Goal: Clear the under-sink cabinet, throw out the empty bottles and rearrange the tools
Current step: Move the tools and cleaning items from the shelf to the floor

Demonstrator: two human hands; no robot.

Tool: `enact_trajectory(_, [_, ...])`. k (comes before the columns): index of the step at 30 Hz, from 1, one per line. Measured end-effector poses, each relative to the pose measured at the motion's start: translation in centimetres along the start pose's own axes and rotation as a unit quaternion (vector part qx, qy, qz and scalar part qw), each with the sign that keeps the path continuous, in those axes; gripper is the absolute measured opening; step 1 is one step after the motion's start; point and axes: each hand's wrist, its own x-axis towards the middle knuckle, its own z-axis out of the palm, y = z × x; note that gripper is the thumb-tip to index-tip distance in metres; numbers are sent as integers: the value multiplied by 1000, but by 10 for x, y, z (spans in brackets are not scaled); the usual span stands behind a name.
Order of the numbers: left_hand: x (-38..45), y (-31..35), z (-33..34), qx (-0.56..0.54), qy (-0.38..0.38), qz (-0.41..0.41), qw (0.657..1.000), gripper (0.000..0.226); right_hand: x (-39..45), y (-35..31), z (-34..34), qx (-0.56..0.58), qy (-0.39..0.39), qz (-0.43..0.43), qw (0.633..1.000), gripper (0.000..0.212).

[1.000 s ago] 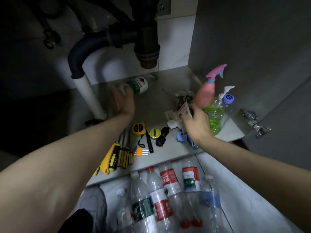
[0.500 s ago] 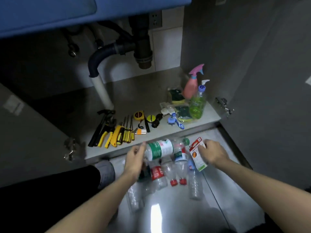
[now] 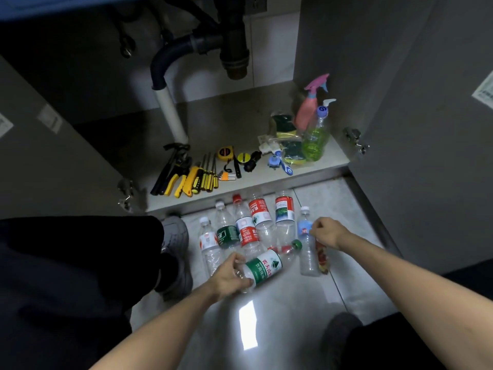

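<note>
Gripping a green-labelled bottle (image 3: pixel 262 268) in Chinese script, left hand (image 3: pixel 229 277); right hand (image 3: pixel 326 232) pinching a red packet (image 3: pixel 321 259).

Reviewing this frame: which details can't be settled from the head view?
- Red packet: only a strip shows in the head view; the right hand and a clear bottle hide the rest.
- Green-label bottle: its base is covered by the left hand.
- Cabinet's left rear: too dark.
- Door sticker: cut by the frame edge, print too small.

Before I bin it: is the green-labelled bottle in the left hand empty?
Apparently empty: the green-labelled bottle, held sideways by the left hand, looks clear, no liquid visible.
</note>
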Motion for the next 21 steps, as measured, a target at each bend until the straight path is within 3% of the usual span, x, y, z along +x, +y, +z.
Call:
enact_trajectory(5, [12, -19, 1, 131, 22, -21, 991, 68, 7, -25, 12, -3, -19, -46, 999, 14])
enact_trajectory(11, [24, 1, -25, 153, 115, 27, 981, 42, 24, -66, 34, 23, -17, -75, 997, 15])
enact_trajectory(17, [65, 51, -124, 141, 205, 17, 968, 23, 54, -158, 47, 64, -7, -143, 988, 20])
enact_trajectory(21, [104, 80, -209, 216, 279, -18, 936, 25, 79, -229, 57, 37, -2, -213, 976, 18])
